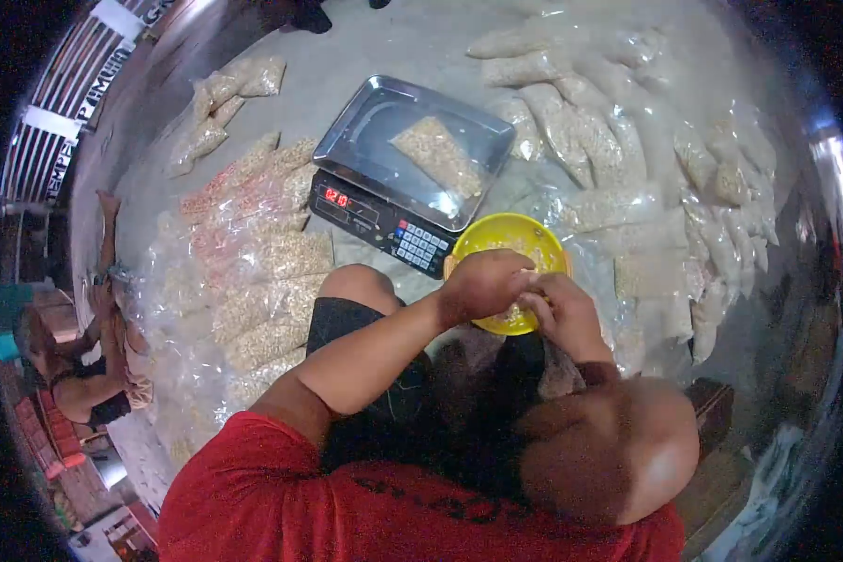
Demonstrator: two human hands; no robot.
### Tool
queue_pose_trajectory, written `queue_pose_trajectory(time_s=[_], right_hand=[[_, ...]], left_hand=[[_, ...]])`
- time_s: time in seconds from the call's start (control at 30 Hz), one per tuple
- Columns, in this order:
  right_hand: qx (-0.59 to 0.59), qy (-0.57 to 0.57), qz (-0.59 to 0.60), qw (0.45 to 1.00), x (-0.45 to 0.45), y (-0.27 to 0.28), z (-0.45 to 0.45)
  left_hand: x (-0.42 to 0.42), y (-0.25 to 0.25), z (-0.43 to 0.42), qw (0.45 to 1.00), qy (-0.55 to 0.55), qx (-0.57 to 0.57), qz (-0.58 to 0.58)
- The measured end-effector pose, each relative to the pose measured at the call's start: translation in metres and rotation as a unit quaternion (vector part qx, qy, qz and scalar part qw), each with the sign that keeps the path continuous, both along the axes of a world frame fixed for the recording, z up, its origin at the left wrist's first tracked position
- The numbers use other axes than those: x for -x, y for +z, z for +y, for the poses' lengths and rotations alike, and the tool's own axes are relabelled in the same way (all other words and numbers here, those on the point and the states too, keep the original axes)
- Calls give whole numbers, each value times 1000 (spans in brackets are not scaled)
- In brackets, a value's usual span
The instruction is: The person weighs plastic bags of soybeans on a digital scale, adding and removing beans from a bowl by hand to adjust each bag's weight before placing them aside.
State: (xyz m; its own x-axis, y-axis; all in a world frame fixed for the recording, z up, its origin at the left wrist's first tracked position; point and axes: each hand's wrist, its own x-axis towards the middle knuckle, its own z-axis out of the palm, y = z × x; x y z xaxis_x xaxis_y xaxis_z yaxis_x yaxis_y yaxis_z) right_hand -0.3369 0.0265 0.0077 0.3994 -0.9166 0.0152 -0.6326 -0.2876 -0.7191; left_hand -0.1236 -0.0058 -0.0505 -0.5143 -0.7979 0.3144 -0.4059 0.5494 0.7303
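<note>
My left hand (490, 283) and my right hand (564, 314) meet over a yellow bowl (503, 231) with some pale, bean-like pieces inside. Fingers of both hands are closed together at one spot; what they pinch is too small to make out. Below my right wrist there is a bit of clear plastic (560, 373), partly hidden. Just beyond the bowl stands a digital scale (370, 217) with lit red digits. On its metal tray (356, 140) lies one clear bag of pale beans (436, 157).
Filled clear bags (276, 248) lie in rows at the left, some with red print. More filled bags (581, 131) spread over the right side. Another person (84, 375) sits at the far left. A wooden block (712, 412) is behind my right elbow.
</note>
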Motion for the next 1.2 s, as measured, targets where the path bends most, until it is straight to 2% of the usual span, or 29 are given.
queue_pose_trajectory(time_s=[0.03, 0.07, 0.13, 0.17, 0.2, 0.23, 0.27, 0.3, 0.37, 0.4, 0.47, 0.5, 0.53, 0.6, 0.73, 0.8, 0.83, 0.9, 0.93, 1.0, 1.03, 1.1, 1.2], right_hand=[[-21, -14, -10, 1000, -1, 8, -3], [-16, -16, -8, 1000, 4, 11, -5], [-58, -193, 14, 979, 18, 12, -13], [48, -233, 91, 967, 62, -28, -20], [154, -268, 163, 937, 99, -45, -29], [156, -252, 155, 942, 146, -67, -32], [107, -342, 294, 886, 173, -56, -35], [58, -426, 424, 797, 207, -53, -36], [66, -453, 327, 827, 264, -86, -29], [70, -450, 324, 829, 265, -81, -26], [80, -459, 179, 867, 274, -86, -19], [147, -467, 189, 851, 267, -84, -16], [146, -468, 187, 851, 259, -77, -15], [141, -459, 261, 837, 252, -64, -15], [183, -430, 258, 845, 253, -58, -24], [230, -441, 297, 815, 261, -63, -33], [231, -441, 293, 816, 269, -65, -36], [115, -419, 268, 860, 276, -63, -41], [115, -418, 264, 862, 273, -61, -42], [223, -398, 251, 854, 260, -51, -38], [222, -397, 249, 855, 249, -44, -38], [334, -343, 295, 827, 233, -33, -39], [318, -328, 237, 857, 236, -41, -46]], left_hand=[[0, 26, 3, 996, 25, -82, -23], [0, 34, 0, 997, 22, -77, -21], [-10, 42, -3, 992, 98, 65, -52], [-14, 32, -7, 982, 163, 93, -9], [-20, 48, -13, 979, 181, 94, -16], [-26, 64, -19, 964, 225, 100, -97], [-32, 77, -26, 943, 264, 104, -175], [-38, 70, -31, 945, 244, 47, -212], [-41, 58, -36, 936, 268, 67, -218], [-42, 56, -38, 928, 282, 85, -227], [-42, 52, -43, 924, 298, 76, -225], [-43, 50, -43, 922, 312, 65, -222], [-43, 51, -43, 921, 311, 66, -224], [-45, 51, -43, 916, 313, 79, -239], [-59, 51, -59, 926, 269, 81, -254], [-65, 51, -68, 932, 244, 51, -263], [-67, 55, -68, 931, 245, 54, -265], [-73, 61, -63, 959, 161, 91, -216], [-79, 62, -64, 958, 162, 92, -219], [-91, 63, -64, 954, 140, 131, -229], [-97, 59, -70, 954, 140, 131, -231], [-109, 52, -87, 935, 88, 170, -297], [-115, 44, -103, 948, 38, 176, -263]])
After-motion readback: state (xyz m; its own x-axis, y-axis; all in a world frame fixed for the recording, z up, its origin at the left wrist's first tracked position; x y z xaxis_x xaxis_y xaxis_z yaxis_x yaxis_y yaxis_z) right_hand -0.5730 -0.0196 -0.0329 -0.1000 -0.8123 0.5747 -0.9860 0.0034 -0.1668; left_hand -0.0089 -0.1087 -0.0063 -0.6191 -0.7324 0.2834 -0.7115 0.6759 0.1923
